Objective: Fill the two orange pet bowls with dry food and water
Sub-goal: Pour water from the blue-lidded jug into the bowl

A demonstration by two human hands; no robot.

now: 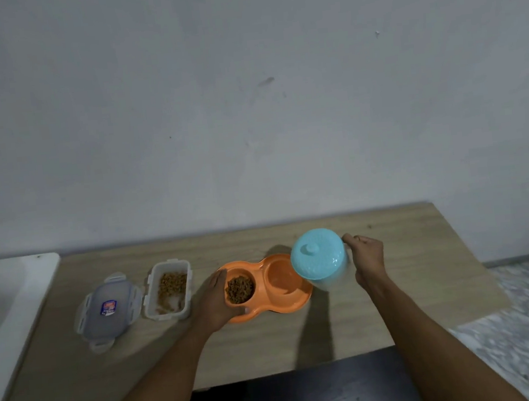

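i see the double bowl mid-table, its long axis running left to right. the left well holds kibble, so food looks done; the right well looks dry or barely wet, so water is left. my left hand grips the bowl's left end. my right hand grasps the jug, tilted toward me over the right well.

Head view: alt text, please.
Right hand holds a blue-lidded jug over the empty well of an orange double pet bowl; left hand steadies its kibble-filled side, with an open food container further left.
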